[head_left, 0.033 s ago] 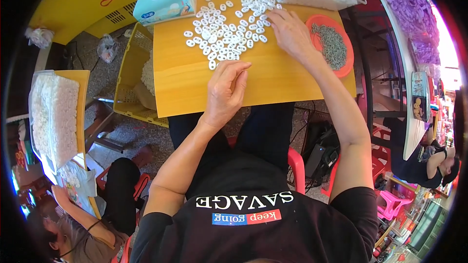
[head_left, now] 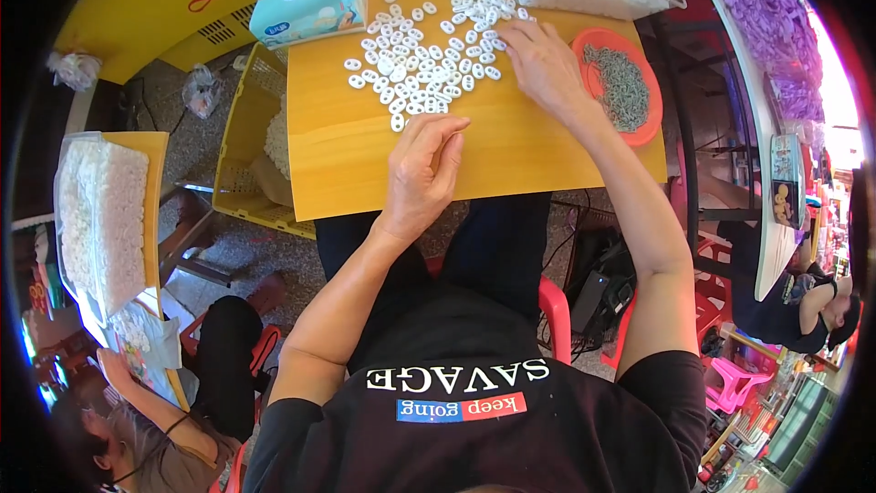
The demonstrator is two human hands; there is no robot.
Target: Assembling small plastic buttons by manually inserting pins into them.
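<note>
Many small white oval pieces (head_left: 424,68), each with two holes, lie spread over a wooden table (head_left: 365,164). At the near edge of this pile is my left hand (head_left: 424,164), closed, its thumb and bent fingers drawn together. Whatever may be between those fingertips is hidden or too small to make out. My right hand (head_left: 546,68) reaches to the pile's right side, fingers stretched out and slightly apart, tips at the outermost white pieces. To the right of that hand sits a red-orange basin (head_left: 655,82) holding a heap of small grey metal parts (head_left: 622,82).
A blue tissue pack (head_left: 310,5) stands at the table's back left, and a clear bin (head_left: 584,0) of white parts at the back right. Left of the table is a yellow crate (head_left: 239,141). Other people sit at lower left and far right.
My right hand has shifted very slightly at the edge of the pile. The left hand and the other things look the same.
</note>
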